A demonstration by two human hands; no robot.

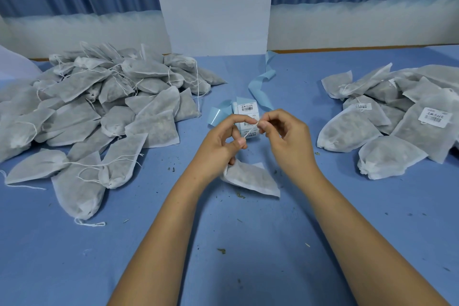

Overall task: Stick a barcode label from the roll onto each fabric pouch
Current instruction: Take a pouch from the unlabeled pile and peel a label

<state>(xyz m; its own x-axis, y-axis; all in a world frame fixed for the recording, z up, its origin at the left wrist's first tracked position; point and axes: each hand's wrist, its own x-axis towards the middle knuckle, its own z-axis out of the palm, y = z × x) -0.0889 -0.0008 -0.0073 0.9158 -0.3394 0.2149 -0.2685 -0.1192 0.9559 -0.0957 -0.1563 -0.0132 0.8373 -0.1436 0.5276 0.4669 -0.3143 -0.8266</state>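
In mid-frame, the left hand (221, 141) curls its lower fingers round the neck of a fabric pouch (250, 177) lying just below. Its drawstring (249, 129) rises rightward to the right hand (285, 136), pinched at the fingertips, in front of the label roll (246, 109).

White non-woven fabric pouch (250, 177), grey-filled: lying tilted at centre front, its white drawstring (249, 131) stretching upward. Roll of white barcode labels (246, 117) on pale blue backing: sitting just behind. Unlabelled pouches (99, 107) heaping left; labelled pouches (397, 119) lying right.
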